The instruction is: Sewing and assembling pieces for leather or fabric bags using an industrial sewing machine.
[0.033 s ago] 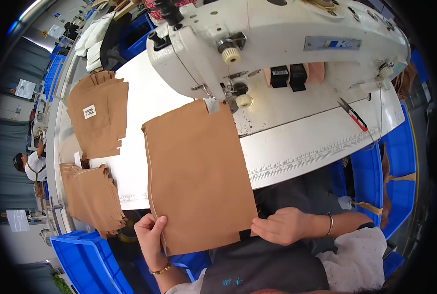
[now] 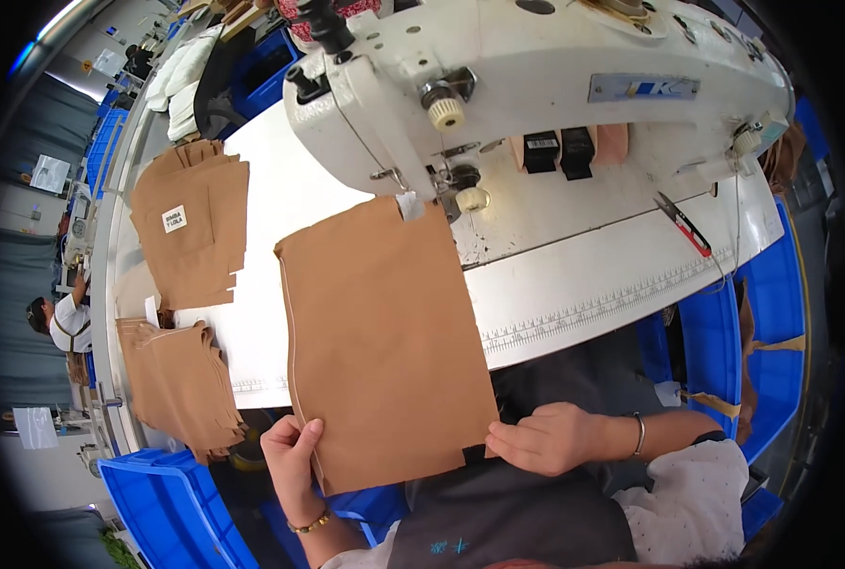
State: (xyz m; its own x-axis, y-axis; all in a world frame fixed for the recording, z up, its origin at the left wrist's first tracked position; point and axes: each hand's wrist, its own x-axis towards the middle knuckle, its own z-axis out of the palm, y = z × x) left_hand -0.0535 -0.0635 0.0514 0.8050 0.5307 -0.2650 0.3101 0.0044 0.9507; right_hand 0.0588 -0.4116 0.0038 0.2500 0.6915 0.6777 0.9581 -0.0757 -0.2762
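A brown fabric panel stretches from the sewing machine's needle area toward me, with a pale stitched line down its left edge. My left hand pinches its lower left corner between thumb and fingers. At the lower right corner, my right hand grips the fabric with fingertips together. The panel's far edge, with a small whitish tag, lies at the presser foot of the white sewing machine; the needle tip is too small to make out. The near part of the panel hangs past the table edge over my dark apron.
On the white table lie red-handled snips at right. Two brown fabric stacks, one with a labelled pocket and one nearer, sit at left. Blue bins flank me. A person works far left.
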